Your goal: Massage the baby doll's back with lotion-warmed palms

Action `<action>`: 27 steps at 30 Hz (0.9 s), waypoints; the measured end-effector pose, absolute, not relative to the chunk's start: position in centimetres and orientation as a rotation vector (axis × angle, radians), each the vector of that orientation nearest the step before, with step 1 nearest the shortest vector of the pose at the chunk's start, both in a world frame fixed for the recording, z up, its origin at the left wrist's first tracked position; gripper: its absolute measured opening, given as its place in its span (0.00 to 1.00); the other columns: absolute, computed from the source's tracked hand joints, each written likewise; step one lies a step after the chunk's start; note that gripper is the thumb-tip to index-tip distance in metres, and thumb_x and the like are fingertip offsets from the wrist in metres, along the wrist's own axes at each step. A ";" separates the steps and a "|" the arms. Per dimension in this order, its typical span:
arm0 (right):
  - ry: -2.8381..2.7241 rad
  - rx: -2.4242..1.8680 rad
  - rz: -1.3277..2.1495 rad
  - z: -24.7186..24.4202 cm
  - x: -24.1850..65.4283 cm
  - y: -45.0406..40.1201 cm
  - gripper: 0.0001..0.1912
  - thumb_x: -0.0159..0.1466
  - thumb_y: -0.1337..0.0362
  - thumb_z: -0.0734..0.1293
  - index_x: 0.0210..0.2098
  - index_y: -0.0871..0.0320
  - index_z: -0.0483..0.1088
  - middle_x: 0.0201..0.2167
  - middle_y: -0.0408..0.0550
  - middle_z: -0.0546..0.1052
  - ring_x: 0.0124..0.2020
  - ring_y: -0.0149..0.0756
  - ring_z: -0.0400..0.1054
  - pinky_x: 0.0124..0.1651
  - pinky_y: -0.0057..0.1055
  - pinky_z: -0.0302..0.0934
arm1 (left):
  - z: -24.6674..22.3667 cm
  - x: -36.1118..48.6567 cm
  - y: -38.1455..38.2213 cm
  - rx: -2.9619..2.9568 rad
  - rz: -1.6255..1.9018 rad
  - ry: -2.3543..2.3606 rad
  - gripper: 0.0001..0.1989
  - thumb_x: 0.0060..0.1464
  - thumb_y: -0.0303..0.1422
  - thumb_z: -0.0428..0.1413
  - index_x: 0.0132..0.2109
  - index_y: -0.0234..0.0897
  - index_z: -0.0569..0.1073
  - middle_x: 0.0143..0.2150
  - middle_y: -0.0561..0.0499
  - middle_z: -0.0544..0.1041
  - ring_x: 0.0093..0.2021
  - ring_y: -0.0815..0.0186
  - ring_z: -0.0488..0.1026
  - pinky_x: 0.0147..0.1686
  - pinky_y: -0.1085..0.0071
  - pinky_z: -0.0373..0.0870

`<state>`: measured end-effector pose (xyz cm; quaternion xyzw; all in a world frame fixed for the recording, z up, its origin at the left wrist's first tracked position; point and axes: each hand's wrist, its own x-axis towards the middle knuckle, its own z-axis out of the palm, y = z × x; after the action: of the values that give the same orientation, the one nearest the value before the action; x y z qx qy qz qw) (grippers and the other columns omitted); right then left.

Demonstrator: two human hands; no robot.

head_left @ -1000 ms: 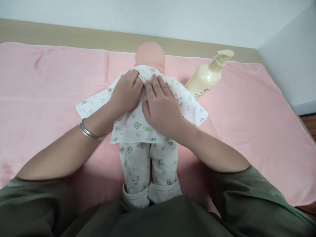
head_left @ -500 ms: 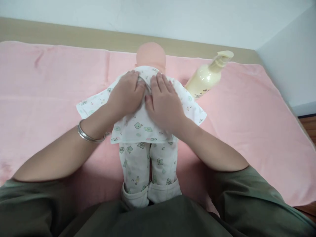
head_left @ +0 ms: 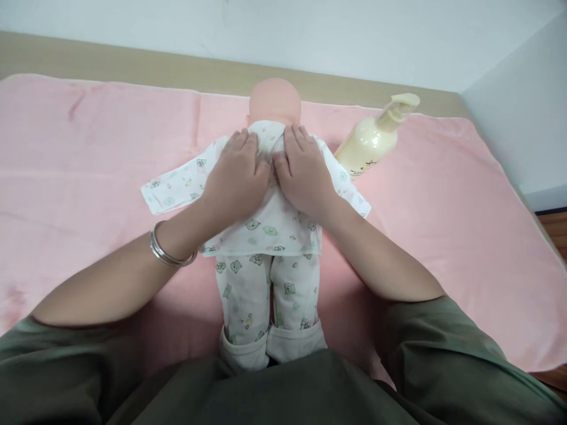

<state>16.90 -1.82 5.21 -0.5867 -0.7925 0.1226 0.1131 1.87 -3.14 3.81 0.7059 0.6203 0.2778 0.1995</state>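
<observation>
A soft pink cloth [head_left: 88, 177] with a matte, faintly creased nap covers a smooth beige surface [head_left: 195, 71], which shows as a band beside the white wall [head_left: 283, 29]. On the cloth, in the middle, lies a doll [head_left: 290, 236] with a rounded, smooth, hairless pink head [head_left: 275, 101], the back of it showing. It wears a white long-sleeved cotton-looking shirt [head_left: 283, 236], printed with small green animal figures, its sleeves spread to both sides, and matching trousers [head_left: 248, 289] with plain white turned-up cuffs at the bottom, near the person. The left hand [head_left: 239, 177] and right hand [head_left: 308, 177] rest side by side on the shirt's upper back, palms down, unclenched, fingers pointing toward the head; the fabric creases between the two thumbs. Shiny silver metal bangles [head_left: 166, 251] circle the left wrist; loose dark green sleeves [head_left: 443, 348] end near the elbows. Just beyond the doll's right-side sleeve is a glossy, pale-yellow, round-shouldered pump bottle [head_left: 370, 141] with dark print; its fill level cannot be told.
</observation>
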 end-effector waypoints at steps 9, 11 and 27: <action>-2.434 -1.552 0.307 4.7 16.5 -3.2 0.35 0.74 0.60 0.54 0.78 0.66 0.50 0.81 0.55 0.47 0.83 0.49 0.37 0.85 0.55 0.35 | 3.3 0.5 -0.9 1.965 0.804 1.718 0.18 0.70 0.40 0.42 0.53 0.40 0.73 0.62 0.42 0.77 0.65 0.47 0.69 0.72 0.41 0.61; -2.412 -1.511 0.410 4.5 17.4 -1.4 0.36 0.75 0.56 0.54 0.79 0.64 0.48 0.81 0.51 0.47 0.83 0.46 0.36 0.85 0.54 0.35 | 3.1 0.7 -1.9 2.009 0.803 1.660 0.26 0.70 0.46 0.43 0.64 0.38 0.69 0.72 0.44 0.69 0.76 0.44 0.57 0.79 0.43 0.50; -2.466 -1.516 0.286 5.1 16.0 -4.6 0.36 0.74 0.57 0.52 0.78 0.65 0.52 0.82 0.50 0.47 0.83 0.51 0.37 0.85 0.50 0.33 | 2.1 0.3 0.0 1.920 0.837 1.700 0.29 0.68 0.48 0.39 0.65 0.39 0.68 0.69 0.49 0.73 0.69 0.51 0.65 0.74 0.46 0.55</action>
<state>15.96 -4.56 5.13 -0.5176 -0.8420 0.0977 0.1161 0.34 0.00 2.12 0.6943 0.6147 0.3026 0.2201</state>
